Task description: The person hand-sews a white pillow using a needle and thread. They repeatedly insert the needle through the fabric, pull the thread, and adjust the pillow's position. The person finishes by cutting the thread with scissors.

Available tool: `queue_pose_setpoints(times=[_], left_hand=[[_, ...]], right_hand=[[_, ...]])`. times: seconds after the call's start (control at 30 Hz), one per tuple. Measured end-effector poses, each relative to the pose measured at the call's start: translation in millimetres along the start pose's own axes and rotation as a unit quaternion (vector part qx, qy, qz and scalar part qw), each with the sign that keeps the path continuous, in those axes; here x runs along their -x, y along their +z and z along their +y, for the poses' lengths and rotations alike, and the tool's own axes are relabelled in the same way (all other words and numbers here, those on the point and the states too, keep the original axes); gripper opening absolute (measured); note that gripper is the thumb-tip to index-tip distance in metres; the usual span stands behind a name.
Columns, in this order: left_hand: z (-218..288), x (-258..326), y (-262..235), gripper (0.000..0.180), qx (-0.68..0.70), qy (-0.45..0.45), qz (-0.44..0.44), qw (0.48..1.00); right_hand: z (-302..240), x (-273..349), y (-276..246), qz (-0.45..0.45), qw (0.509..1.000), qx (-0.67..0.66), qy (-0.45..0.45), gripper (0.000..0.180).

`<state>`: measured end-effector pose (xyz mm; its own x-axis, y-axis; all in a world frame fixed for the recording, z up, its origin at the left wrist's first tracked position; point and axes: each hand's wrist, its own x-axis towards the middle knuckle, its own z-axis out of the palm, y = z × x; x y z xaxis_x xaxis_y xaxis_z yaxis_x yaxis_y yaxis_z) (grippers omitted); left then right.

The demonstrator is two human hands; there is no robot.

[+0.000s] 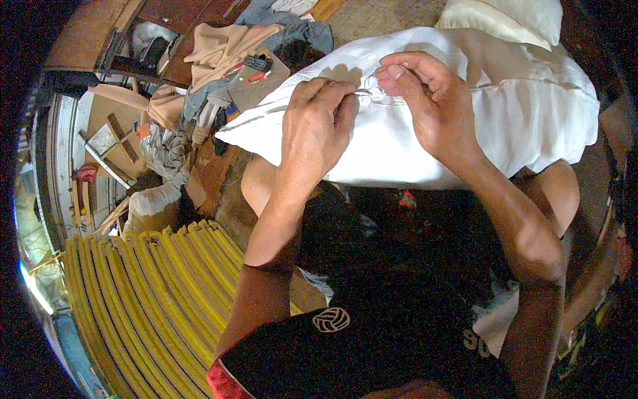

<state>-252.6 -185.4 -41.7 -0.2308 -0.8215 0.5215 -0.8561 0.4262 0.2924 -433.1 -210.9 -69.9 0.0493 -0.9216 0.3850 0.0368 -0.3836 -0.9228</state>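
Yellow ridged strips [153, 299] lie near left of you. Your left hand [314, 123] curls over the white pillow [385, 149] across your knees; its grip is hidden. Your right hand [438, 100] pinches thumb toward fingers, contents unclear. Far right sits a cream cushion [508, 20].

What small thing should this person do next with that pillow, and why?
Perhaps steady the white pillow with the left hand, since it looks puckered between both hands and the right hand is poised over it.
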Motion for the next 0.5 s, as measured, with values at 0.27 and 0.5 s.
queue_pose_setpoints(times=[0.27,0.5], left_hand=[[2.5,-1.6,-2.9,0.012,0.023,-0.012,-0.003,1.0],[5.2,-3.6,-3.0,0.01,0.025,-0.003,-0.003,1.0]], right_hand=[[3.4,-0.2,-3.6,-0.021,0.999,0.046,-0.01,0.029],[6.3,-0.6,-3.4,0.006,0.998,0.038,-0.047,0.028]])
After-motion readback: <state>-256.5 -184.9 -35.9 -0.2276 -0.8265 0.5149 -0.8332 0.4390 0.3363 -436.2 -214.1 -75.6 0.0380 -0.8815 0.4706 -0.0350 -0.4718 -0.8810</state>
